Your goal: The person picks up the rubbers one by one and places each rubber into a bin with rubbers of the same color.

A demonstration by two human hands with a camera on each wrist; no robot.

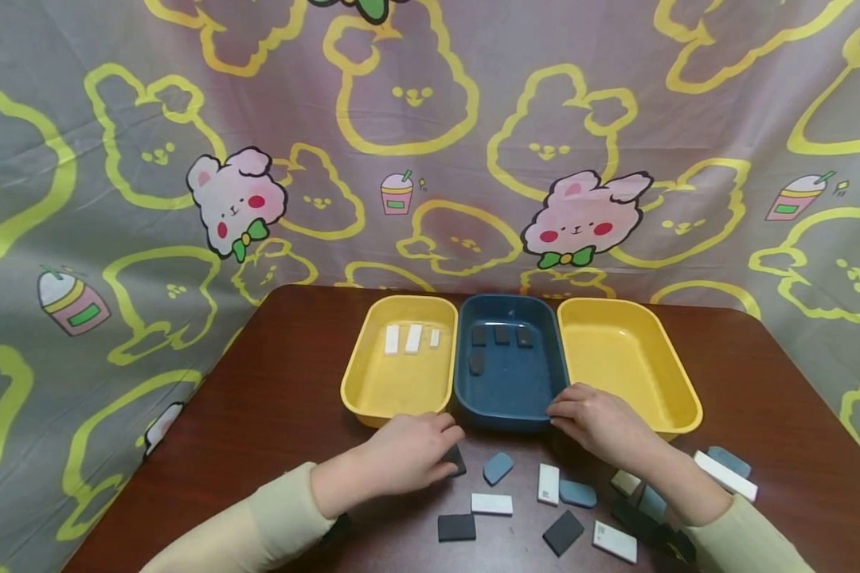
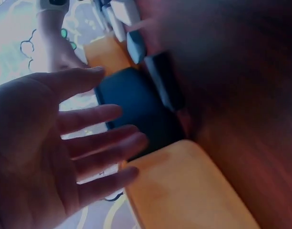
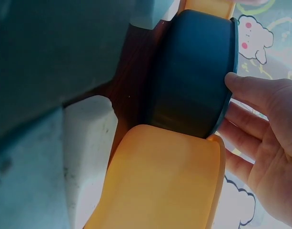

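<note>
Evidently the right hand (image 1: 602,422) pinches the blue tray (image 1: 509,390) at its near right corner, thumb outside the rim, fingers inside. The left hand (image 1: 412,454) has its fingers spread and grips nothing, beside a black block (image 1: 459,460); whether they touch, I can't tell. The tray looks like light, stiff, smooth plastic, so the rim seems the surest hold. It sits between the left yellow tray (image 1: 401,386) and right yellow tray (image 1: 609,362), leaving scant sideways room; loose blocks (image 1: 491,504) crowd its near side.
</note>
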